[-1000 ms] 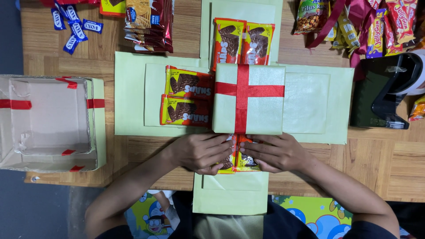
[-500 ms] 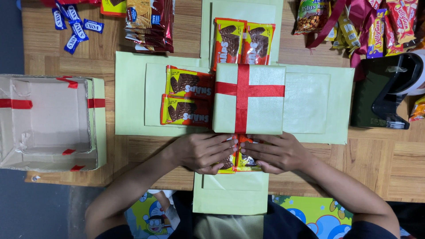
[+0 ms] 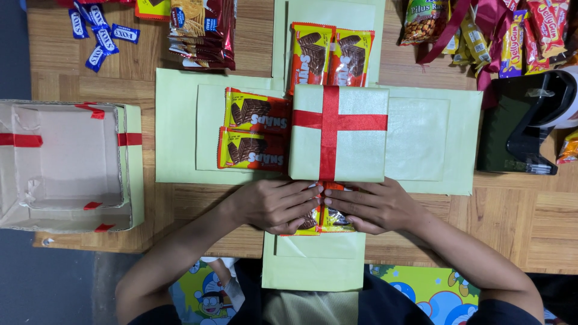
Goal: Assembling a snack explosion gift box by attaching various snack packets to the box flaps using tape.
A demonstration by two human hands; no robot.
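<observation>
Head view looks straight down on a wooden surface (image 3: 530, 222) carrying a pale green card box unfolded into a cross (image 3: 180, 126). At the centre of the cross stands a closed green box with a red ribbon cross (image 3: 338, 133). Both hands lie flat on the near flap, fingers spread and meeting at the midline: the left hand (image 3: 274, 204) and the right hand (image 3: 368, 207) press down on a pair of yellow snack packets (image 3: 325, 218), most of which is hidden beneath them; the hands grip nothing but bear on the packets, apparently to seat them against the flap. Two like packets (image 3: 256, 130) lie side by side on the left flap, and two more (image 3: 330, 55) on the far flap, each pair squared to its panel, which suggests they are fixed there. The right flap (image 3: 421, 138) carries no packet. Toward the left edge of the surface sits an open box lid with red tape tabs (image 3: 66, 165). Near the right edge stands a dark tape dispenser (image 3: 524, 135), within reach of the right hand. Loose sweets in blue wrappers (image 3: 99, 36) and mixed snack bags (image 3: 500, 30) line the far edge.
</observation>
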